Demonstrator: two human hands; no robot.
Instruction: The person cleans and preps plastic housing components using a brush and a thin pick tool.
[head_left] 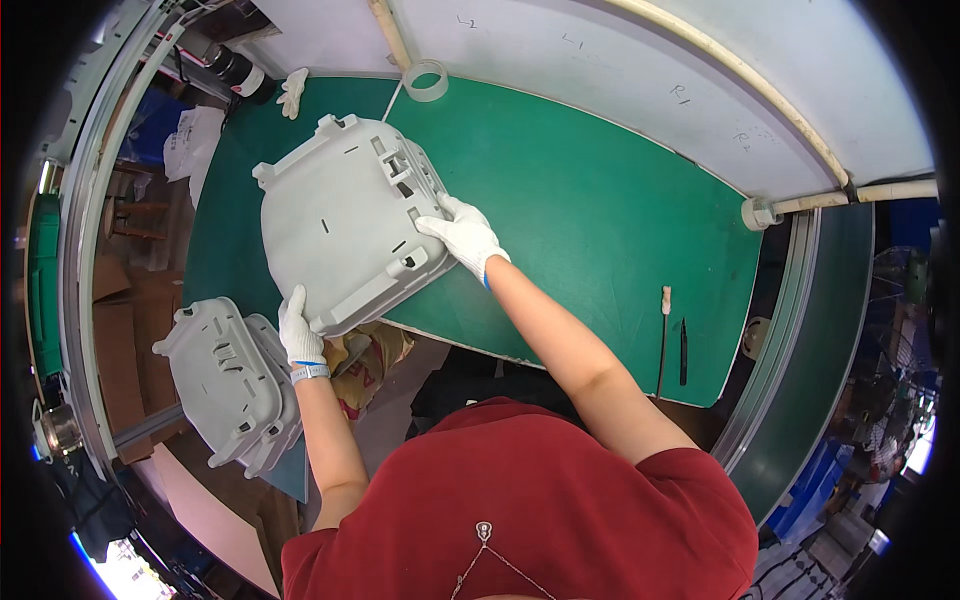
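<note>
A large light-grey moulded plastic panel [330, 220] with slots, clips and corner tabs is held tilted over the left part of the green table. My left hand [299, 330], in a white glove, grips its near-left corner, fingers partly hidden beneath. On the panel's right edge, my gloved right hand [464, 232] is closed, with the thumb on top and the other fingers at the rim. Lower left, beside my left forearm, similar grey panels [225, 375] lie stacked. Whether the held panel touches the tabletop cannot be told.
The green tabletop [560, 200] carries a tape roll [426, 82], a spare white glove [292, 93], black tweezers [684, 352] and a cable with a pale connector [666, 300]. A white wall [600, 70] bounds the far side. A printed sack [368, 365] sits below the near edge.
</note>
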